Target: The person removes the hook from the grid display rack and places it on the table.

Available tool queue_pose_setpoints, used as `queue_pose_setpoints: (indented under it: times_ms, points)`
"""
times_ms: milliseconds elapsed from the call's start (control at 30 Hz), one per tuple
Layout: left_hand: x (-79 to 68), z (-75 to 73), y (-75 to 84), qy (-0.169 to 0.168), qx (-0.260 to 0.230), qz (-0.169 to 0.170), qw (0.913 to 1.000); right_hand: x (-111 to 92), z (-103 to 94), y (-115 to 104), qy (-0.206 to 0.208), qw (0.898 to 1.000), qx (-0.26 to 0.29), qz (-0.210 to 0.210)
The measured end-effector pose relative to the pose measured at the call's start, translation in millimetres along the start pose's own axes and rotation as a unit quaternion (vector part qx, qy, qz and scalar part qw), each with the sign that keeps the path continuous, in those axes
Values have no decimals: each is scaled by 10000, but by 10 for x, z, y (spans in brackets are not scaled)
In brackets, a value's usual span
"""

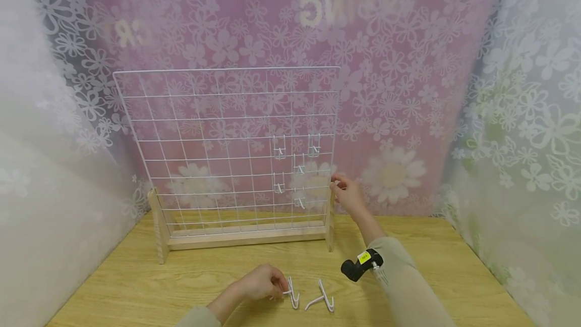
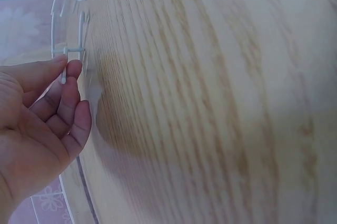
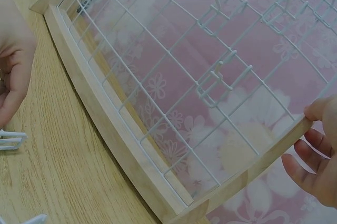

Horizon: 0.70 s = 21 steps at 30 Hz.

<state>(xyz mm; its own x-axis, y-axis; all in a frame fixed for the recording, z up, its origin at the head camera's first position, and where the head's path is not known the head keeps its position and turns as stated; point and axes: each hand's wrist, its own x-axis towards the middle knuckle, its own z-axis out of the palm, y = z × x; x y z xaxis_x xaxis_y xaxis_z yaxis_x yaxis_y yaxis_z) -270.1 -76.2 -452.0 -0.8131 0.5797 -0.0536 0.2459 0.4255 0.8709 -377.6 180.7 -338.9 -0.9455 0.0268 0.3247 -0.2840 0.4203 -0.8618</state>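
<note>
On the table my left hand (image 1: 263,282) pinches the short prong of a white wire hook (image 1: 293,294) between thumb and forefinger. Seen from the left wrist, the thumb and fingertips of that hand (image 2: 47,108) meet on the prong. A second white hook (image 1: 323,297) lies just to the right. My right hand (image 1: 349,196) grips the top of the right wooden post (image 1: 330,221) of a stand. That stand bears a white wire grid (image 1: 218,138). In the right wrist view, the thumb of the right hand (image 3: 321,150) lies over the post's end, with the fingers behind it.
Several white hooks hang on the right part of the grid, one of them a lower hook (image 1: 300,203). A wooden crossbar (image 1: 245,238) joins the right post to the left post (image 1: 159,226). Flowered curtains (image 1: 408,90) surround the wooden table (image 1: 136,286).
</note>
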Motion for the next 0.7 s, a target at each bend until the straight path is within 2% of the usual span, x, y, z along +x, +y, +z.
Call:
queue_pose_setpoints:
  times_ms: [600, 700]
  points:
    - [0, 17, -8, 45, 272, -25, 9996, -12, 3, -4, 63, 10000, 53, -35]
    - [0, 16, -7, 63, 454, 12, 9989, -8, 3, -5, 68, 10000, 32, -31]
